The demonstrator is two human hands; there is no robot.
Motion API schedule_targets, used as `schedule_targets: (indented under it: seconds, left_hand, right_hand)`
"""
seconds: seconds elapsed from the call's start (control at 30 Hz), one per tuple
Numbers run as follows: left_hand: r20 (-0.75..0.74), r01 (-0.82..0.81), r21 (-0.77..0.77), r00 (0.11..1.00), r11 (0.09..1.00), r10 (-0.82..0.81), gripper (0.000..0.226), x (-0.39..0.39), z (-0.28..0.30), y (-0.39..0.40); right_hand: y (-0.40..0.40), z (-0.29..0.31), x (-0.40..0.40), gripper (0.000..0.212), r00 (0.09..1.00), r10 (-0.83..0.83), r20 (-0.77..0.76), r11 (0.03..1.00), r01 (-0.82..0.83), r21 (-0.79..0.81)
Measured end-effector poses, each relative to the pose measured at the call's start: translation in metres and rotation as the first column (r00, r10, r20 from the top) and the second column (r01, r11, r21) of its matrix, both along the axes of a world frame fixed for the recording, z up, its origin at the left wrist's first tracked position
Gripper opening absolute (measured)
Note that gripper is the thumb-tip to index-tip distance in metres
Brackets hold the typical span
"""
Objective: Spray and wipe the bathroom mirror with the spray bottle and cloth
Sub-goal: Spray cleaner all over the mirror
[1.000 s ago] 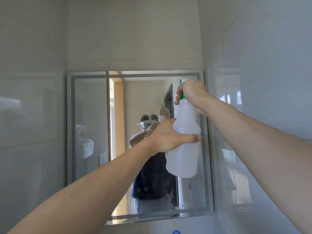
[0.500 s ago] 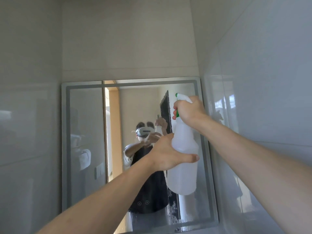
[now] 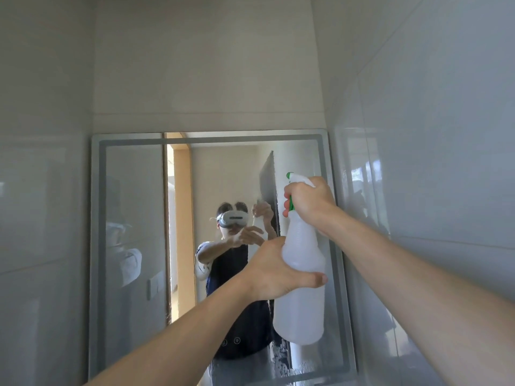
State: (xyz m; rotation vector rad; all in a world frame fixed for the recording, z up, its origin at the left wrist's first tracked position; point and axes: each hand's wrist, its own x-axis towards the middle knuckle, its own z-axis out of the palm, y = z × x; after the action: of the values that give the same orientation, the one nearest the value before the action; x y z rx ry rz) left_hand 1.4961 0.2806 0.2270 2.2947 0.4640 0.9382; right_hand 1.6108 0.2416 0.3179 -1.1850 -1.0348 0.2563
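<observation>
Head view: the spray bottle [image 3: 302, 277] stands nearly upright at centre right of the frame, its long axis vertical, nozzle pointing left towards the mirror [image 3: 133, 232] just behind it. The right hand [image 3: 309, 201] grips the green trigger head; the left hand [image 3: 274, 270] wraps the bottle's shoulder below. No cloth is visible.

Both bare arms reach forward and up. The left hand [image 3: 274, 270] wraps a bottle's body; the right hand [image 3: 308, 201] grips its trigger head.
</observation>
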Motion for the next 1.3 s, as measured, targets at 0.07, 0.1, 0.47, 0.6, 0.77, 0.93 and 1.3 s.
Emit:
schedule_targets:
  seconds: [0.07, 0.1, 0.47, 0.6, 0.77, 0.93, 1.3]
  left_hand:
    - [0.006, 0.003, -0.017, 1.0, 1.0, -0.003, 0.041, 0.0, -0.004, 0.002]
    - [0.012, 0.005, -0.024, 1.0, 1.0, -0.005, 0.041, 0.0, -0.005, 0.003]
    - [0.003, 0.016, -0.065, 1.0, 0.998, -0.016, 0.051, -0.007, -0.031, 0.008]
    - [0.005, 0.013, -0.097, 1.0, 0.995, -0.012, 0.052, -0.008, -0.041, 0.01]
    - [-0.015, 0.019, -0.135, 1.0, 0.991, -0.021, 0.053, -0.011, -0.054, 0.011]
    - [-0.114, -0.003, -0.123, 0.993, 0.992, -0.011, 0.046, -0.011, -0.073, 0.005]
    - [-0.17, -0.047, -0.106, 0.985, 0.993, 0.029, 0.046, -0.015, -0.094, -0.003]
  right_hand:
    - [0.002, -0.002, -0.002, 0.062, 1.0, -0.002, 0.016, 1.0, 0.002, -0.006]
    - [0.005, -0.004, -0.002, 0.061, 1.0, -0.003, 0.024, 1.0, 0.003, -0.003]
    - [0.012, -0.03, -0.005, 0.023, 0.999, 0.02, 0.05, 0.998, -0.017, -0.054]
    - [0.007, -0.038, -0.01, 0.038, 0.998, 0.01, 0.068, 0.996, -0.004, -0.084]
    - [0.01, -0.052, -0.01, 0.011, 0.996, 0.009, 0.091, 0.995, 0.001, -0.103]
    - [0.018, -0.078, -0.006, 0.011, 0.997, 0.013, 0.072, 0.982, 0.001, -0.189]
    - [0.012, -0.105, -0.006, 0.014, 0.995, 0.028, 0.097, 0.981, -0.008, -0.192]
